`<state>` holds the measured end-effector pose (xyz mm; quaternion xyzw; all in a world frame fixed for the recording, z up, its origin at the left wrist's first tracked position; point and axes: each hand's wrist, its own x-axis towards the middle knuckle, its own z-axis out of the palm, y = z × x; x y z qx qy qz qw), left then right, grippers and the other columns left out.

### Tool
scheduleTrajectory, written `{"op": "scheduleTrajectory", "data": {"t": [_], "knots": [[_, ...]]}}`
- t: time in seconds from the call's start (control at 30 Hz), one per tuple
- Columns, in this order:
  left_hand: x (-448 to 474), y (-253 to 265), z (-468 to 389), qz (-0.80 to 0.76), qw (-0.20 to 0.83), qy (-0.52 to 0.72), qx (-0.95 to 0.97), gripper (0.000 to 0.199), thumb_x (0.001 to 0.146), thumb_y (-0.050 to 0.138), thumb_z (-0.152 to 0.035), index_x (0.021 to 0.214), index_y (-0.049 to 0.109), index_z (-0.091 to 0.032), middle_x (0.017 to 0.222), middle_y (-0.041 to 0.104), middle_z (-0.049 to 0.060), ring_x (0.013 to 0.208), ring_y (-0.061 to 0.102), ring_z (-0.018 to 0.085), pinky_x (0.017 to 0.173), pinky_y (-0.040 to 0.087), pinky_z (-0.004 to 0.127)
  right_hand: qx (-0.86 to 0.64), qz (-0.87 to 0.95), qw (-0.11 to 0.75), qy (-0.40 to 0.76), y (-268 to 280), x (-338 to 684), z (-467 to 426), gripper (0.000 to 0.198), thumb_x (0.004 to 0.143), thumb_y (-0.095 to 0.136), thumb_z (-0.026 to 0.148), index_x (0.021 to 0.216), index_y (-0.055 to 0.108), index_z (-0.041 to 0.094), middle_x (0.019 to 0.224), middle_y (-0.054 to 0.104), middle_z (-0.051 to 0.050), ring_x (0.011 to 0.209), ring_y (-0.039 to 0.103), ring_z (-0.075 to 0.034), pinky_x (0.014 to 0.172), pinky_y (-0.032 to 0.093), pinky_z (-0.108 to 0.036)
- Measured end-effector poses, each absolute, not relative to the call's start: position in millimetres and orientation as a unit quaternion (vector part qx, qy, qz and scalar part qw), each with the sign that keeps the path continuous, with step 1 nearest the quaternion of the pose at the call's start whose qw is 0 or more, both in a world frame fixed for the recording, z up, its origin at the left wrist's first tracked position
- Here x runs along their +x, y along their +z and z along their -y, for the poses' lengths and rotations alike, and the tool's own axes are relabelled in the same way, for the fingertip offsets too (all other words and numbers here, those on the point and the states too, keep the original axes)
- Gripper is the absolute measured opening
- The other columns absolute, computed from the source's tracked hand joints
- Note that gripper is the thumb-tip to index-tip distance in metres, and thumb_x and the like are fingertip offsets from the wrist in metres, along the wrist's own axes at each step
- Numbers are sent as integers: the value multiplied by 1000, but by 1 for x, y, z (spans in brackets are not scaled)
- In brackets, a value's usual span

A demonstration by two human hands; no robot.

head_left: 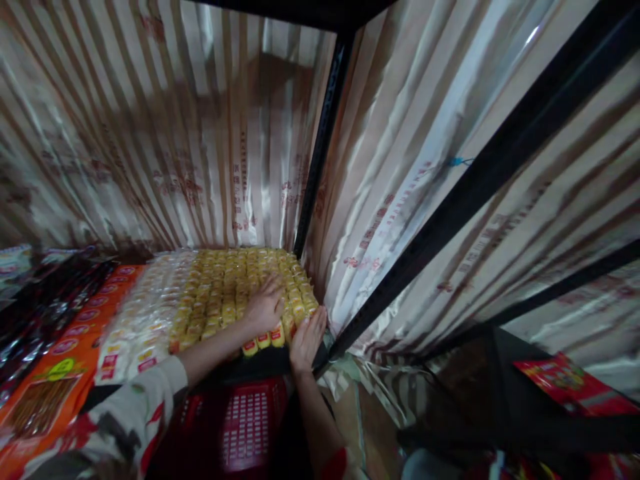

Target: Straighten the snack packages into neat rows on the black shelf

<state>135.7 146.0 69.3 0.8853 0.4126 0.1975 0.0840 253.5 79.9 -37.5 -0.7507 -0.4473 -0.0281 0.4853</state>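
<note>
Small yellow-wrapped snack packets (215, 287) stand packed in tight rows on a dark shelf. My left hand (265, 307) rests over the top of these rows, fingers stretched forward and slightly blurred. Against the right front corner of the block lies my right hand (307, 339), flat, with its fingers extended along the packets' side. Neither hand is wrapped around a packet. Directly left of the yellow rows are clear and white wrapped packets (150, 303). A few yellow packets with red labels (263, 339) show at the front edge between my hands.
Orange snack bags (65, 353) and dark shiny packages (45, 307) lie farther left. A red plastic basket (247, 423) is below the shelf edge. Black posts (320, 153) frame the corner, backed by pleated printed sheeting (240, 133). A red package (575, 383) sits at lower right.
</note>
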Motion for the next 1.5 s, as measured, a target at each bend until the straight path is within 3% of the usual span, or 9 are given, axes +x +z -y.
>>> {"op": "scheduleTrajectory", "data": {"t": [0.1, 0.27, 0.43, 0.6, 0.7, 0.87, 1.1, 1.33, 1.5], "knots": [[115, 60, -100, -342, 65, 190, 918, 43, 87, 35, -20, 127, 49, -16, 148, 30, 7, 140, 12, 21, 113, 23, 43, -754, 447, 481, -18, -34, 253, -79, 62, 94, 12, 40, 143, 17, 1, 148, 21, -23, 139, 14, -25, 107, 21, -53], [95, 36, -78, -339, 2, 129, 932, 51, 85, 34, -15, 136, 36, -8, 147, 31, 14, 140, 12, 24, 114, 13, 48, -757, 452, 470, -35, -27, 249, -77, 62, 94, 13, 43, 144, 18, 6, 149, 18, -23, 139, 13, -27, 105, 21, -56], [94, 35, -82, -342, -3, 93, 935, 50, 87, 28, -14, 136, 35, -7, 146, 32, 15, 138, 17, 23, 114, 15, 48, -756, 473, 450, -55, -31, 241, -63, 66, 93, 15, 47, 143, 18, 3, 149, 15, -24, 139, 10, -29, 106, 21, -54], [95, 29, -65, -309, 5, 146, 940, 53, 87, 31, -14, 139, 29, -8, 148, 27, 14, 139, 12, 24, 114, 15, 47, -740, 493, 454, -52, -16, 237, -39, 64, 94, 17, 45, 143, 18, 3, 150, 14, -23, 140, 9, -27, 107, 22, -53], [98, 9, -50, -257, 31, 156, 953, 49, 89, 32, -20, 138, 34, -12, 145, 35, 12, 138, 20, 22, 113, 22, 42, -704, 540, 457, -59, 12, 236, -40, 58, 94, 21, 40, 143, 22, 7, 151, 13, -18, 140, 9, -25, 108, 22, -51], [102, -19, -49, -279, 34, 156, 947, 43, 92, 33, -29, 129, 48, -12, 133, 52, 13, 129, 40, 24, 110, 29, 41, -642, 679, 356, -3, 52, 223, -82, 56, 95, 21, 36, 140, 30, 6, 146, 31, -15, 139, 18, -21, 110, 24, -43], [95, -37, -57, -251, -14, 195, 948, 44, 90, 37, -25, 129, 45, -6, 131, 53, 15, 125, 44, 24, 107, 33, 41, -644, 757, 107, 40, 49, 206, -122, 60, 94, 23, 42, 141, 28, 5, 149, 24, -13, 140, 13, -21, 113, 10, -38], [97, -39, -57, -263, -20, 187, 946, 48, 90, 37, -29, 132, 39, -6, 136, 48, 13, 128, 39, 23, 111, 26, 36, -672, 733, 71, 78, 50, 206, -130, 63, 94, 11, 47, 143, 25, 9, 150, 21, -9, 140, 13, -20, 113, 6, -37], [94, -42, -57, -257, -58, 200, 944, 51, 92, 35, -29, 137, 32, -5, 140, 43, 13, 133, 32, 23, 112, 22, 35, -670, 736, 75, 56, 57, 197, -150, 67, 93, 10, 51, 144, 20, 10, 152, 13, -9, 141, 4, -19, 113, 2, -36]]}}
